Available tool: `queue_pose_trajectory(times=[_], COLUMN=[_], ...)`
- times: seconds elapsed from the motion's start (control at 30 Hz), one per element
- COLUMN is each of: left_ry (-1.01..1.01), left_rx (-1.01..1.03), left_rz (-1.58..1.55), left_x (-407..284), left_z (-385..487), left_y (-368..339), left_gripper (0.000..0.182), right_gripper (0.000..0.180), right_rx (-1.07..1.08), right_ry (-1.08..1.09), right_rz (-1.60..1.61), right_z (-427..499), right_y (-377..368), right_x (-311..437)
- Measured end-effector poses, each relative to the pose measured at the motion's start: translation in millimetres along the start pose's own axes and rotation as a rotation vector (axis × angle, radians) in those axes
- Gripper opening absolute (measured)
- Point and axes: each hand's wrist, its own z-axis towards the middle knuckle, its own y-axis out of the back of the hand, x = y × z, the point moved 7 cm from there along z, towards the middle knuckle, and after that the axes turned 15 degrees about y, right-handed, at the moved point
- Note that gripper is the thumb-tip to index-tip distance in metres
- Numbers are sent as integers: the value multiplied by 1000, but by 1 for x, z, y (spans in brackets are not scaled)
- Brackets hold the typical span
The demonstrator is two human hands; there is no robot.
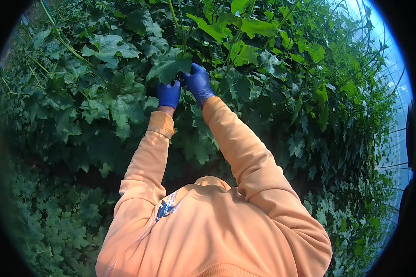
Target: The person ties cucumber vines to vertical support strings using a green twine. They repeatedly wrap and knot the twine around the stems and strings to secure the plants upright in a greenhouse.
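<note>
Both my hands wear blue gloves and reach into a dense row of climbing vines. My left hand (169,94) is beneath a broad lobed leaf (170,65), its fingers largely hidden by foliage. Close beside it on the right, my right hand (197,81) is raised a little higher at the edge of the same leaf, fingers bent inward. A vine stem (184,39) rises just above the hands. Whatever lies between the fingertips is too dark and covered to make out.
Leafy vines with upright stems (71,48) and thin strings (83,20) surround the hands. Another leafy row (55,221) grows low at the left. A pale sheet wall (398,104) with thin dark lines curves along the right.
</note>
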Motion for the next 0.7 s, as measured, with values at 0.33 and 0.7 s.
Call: queue_pose_trajectory(times=[0.33,0.7], left_ry=[-281,344], left_rx=[52,519], left_rz=[230,-583], left_x=[-4,14], left_z=[-1,-12], left_y=[-2,1], left_gripper=[23,27], right_gripper=[26,28], right_rx=[148,336], right_ry=[-133,327], right_rz=[-52,-503], right_z=[-27,28], right_y=[1,5], right_x=[13,98])
